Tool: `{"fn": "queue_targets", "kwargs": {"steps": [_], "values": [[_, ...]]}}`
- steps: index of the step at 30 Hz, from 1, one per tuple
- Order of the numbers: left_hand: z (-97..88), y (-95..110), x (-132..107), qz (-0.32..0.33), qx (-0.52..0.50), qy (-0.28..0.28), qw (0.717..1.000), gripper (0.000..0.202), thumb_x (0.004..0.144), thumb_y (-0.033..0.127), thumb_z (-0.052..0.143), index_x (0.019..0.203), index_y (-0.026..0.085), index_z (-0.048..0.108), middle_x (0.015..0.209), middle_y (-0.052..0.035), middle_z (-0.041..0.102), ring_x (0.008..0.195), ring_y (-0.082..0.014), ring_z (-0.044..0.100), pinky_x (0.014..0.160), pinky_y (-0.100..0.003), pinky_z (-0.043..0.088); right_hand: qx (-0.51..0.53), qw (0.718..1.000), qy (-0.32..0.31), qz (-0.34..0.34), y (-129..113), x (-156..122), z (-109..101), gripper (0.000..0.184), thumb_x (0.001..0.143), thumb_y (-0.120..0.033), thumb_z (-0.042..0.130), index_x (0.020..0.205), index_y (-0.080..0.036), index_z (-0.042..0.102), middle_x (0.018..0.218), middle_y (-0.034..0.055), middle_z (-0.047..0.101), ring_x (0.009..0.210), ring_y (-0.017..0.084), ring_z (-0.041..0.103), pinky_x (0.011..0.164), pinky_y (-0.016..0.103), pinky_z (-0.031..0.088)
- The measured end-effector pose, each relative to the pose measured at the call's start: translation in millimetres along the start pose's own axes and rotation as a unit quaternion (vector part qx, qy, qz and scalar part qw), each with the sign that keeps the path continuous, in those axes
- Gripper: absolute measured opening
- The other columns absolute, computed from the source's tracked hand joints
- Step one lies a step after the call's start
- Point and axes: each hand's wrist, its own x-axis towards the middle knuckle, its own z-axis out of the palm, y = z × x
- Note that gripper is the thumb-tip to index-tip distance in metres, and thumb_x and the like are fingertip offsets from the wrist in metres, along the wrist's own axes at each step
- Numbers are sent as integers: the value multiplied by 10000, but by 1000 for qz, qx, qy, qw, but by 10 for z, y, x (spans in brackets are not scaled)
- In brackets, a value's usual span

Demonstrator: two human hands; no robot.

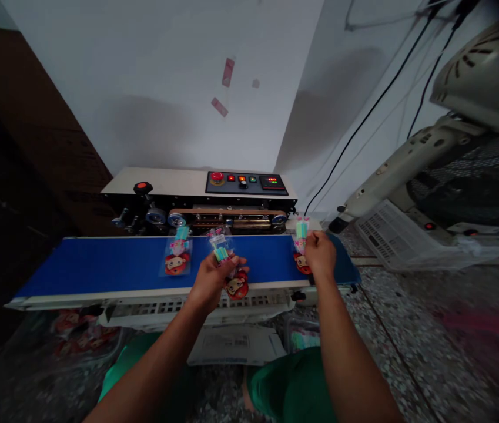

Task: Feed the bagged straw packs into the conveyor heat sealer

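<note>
My left hand (216,281) is closed round clear plastic packets (237,286) with a red-haired cartoon head and pastel pieces inside, held over the front edge of the blue conveyor belt (112,264). Toward the belt's right end, my right hand (321,254) pinches the side of a similar packet (301,232), which stands close to the sealing machine's (231,220) right-hand intake. Another filled packet (177,258) lies on the belt to the left of my left hand, its top edge near the machine's rollers. How many packets my left hand holds is unclear.
The machine's control panel (247,183) has a red button and a lit display. Below the belt are a tub of red-haired pieces (84,335), a white package (237,345) and a tub of pastel pieces (304,338). A white plastic basket (390,235) stands at the right.
</note>
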Motion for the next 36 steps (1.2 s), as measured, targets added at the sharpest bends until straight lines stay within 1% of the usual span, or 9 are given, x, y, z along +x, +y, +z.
{"fn": "queue_targets", "kwargs": {"steps": [6, 11, 15, 18, 20, 23, 27, 31, 36], "values": [[61, 43, -44, -38, 15, -12, 999, 300, 702, 333, 721, 877, 155, 556, 821, -100, 719, 727, -260, 702, 628, -347, 541, -96, 991, -88, -12, -163, 28, 157, 324, 909, -329, 380, 1016, -138, 619, 856, 117, 666, 834, 234, 613, 669, 284, 374], [63, 46, -34, -31, 31, -9, 999, 426, 742, 468, 659, 1015, 143, 620, 956, -127, 708, 777, -246, 696, 674, -337, 530, 45, 988, -41, -145, -476, -205, 178, 306, 909, -350, 404, 999, -136, 604, 939, 128, 644, 922, 234, 579, 791, 307, 399], [49, 1, 10, 26, 43, -13, 999, 483, 759, 486, 638, 1143, 193, 624, 1160, -104, 655, 1017, -256, 630, 776, -326, 509, 335, 899, -201, -199, -755, -684, 139, 350, 913, -466, 377, 943, -197, 599, 822, 36, 644, 763, 168, 584, 689, 258, 438], [39, -24, 17, 51, 42, -33, 997, 480, 765, 471, 641, 1161, 201, 626, 1167, -85, 656, 1090, -251, 588, 871, -338, 479, 411, 845, -274, -206, -875, -965, 156, 325, 894, -475, 428, 892, -202, 605, 790, 3, 626, 712, 137, 562, 649, 232, 429], [27, -22, 4, 68, 48, -42, 996, 496, 767, 446, 651, 1202, 212, 599, 1218, -87, 626, 1131, -252, 560, 906, -346, 466, 415, 854, -253, -185, -855, -985, 168, 334, 891, -484, 426, 863, -198, 597, 723, -16, 595, 648, 121, 527, 604, 218, 406], [7, 5, -19, 75, 54, -45, 995, 547, 777, 422, 649, 1275, 228, 530, 1310, -117, 549, 1148, -278, 545, 868, -387, 497, 369, 912, -122, -133, -652, -743, 137, 363, 899, -496, 392, 867, -189, 582, 688, -17, 574, 623, 123, 500, 588, 218, 380], [3, 50, -28, 59, 60, -42, 996, 528, 786, 438, 628, 1250, 204, 534, 1257, -149, 573, 1024, -274, 611, 755, -396, 538, 160, 984, 37, -70, -229, -243, 25, 351, 915, -422, 365, 893, -163, 600, 702, 32, 601, 638, 155, 521, 593, 243, 343], [18, 72, -27, 47, 62, -47, 996, 506, 777, 429, 639, 1209, 181, 550, 1184, -147, 615, 918, -235, 643, 717, -369, 540, -56, 998, -1, 3, 1, 8, -13, 342, 923, -332, 345, 977, -141, 625, 778, 110, 648, 704, 198, 583, 603, 262, 332], [18, 68, -33, 44, 70, -54, 995, 480, 789, 413, 628, 1198, 176, 546, 1156, -144, 627, 862, -215, 652, 696, -356, 543, -138, 987, -81, 2, -138, -20, 119, 369, 937, -343, 319, 1045, -138, 606, 834, 138, 671, 772, 226, 627, 607, 273, 351]]}}
